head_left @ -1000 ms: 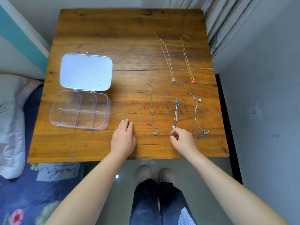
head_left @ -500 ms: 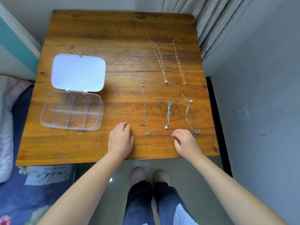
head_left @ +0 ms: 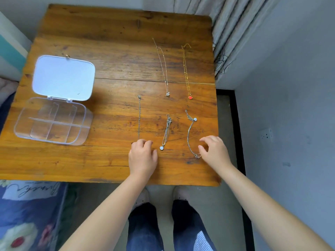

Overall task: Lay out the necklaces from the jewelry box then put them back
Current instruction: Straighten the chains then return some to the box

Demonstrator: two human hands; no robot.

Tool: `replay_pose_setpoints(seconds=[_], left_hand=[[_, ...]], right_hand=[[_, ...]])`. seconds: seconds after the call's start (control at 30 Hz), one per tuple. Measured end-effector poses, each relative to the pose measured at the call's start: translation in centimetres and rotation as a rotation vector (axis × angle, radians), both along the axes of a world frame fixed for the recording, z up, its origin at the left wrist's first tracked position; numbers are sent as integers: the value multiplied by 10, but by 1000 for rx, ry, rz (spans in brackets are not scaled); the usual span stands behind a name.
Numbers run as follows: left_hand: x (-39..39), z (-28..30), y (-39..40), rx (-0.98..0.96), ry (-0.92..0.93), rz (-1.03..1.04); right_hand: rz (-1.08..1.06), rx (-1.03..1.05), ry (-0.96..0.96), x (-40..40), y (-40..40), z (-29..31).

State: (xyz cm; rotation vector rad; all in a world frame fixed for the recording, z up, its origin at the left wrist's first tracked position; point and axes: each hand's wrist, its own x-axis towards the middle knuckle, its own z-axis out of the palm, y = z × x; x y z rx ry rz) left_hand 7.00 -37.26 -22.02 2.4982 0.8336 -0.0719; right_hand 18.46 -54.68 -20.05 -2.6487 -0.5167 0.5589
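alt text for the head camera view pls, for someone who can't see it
Five necklaces lie in two rows on a wooden table; the left hand covers the near end of the thin silver chain, and the right hand reaches for the curved silver necklace. An open, empty clear jewelry box sits at left.
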Motion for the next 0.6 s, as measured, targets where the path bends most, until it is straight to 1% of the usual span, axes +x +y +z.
replay_pose_setpoints(seconds=[0.13,0.23,0.33,0.43,0.6], left_hand=[[-8,0,-18,-51,49,80],[-4,1,-28,-89,79,148],[6,1,-34,-95,89,181],[14,0,-37,-75,99,210],[19,-2,-38,-31,72,203]], right_hand=[[137,-42,54,1,-12,-5],[203,-28,48,3,-19,-9],[303,-41,12,3,-24,-14],[320,-16,-36,0,-26,-18],[354,49,-148,-4,-29,-25]])
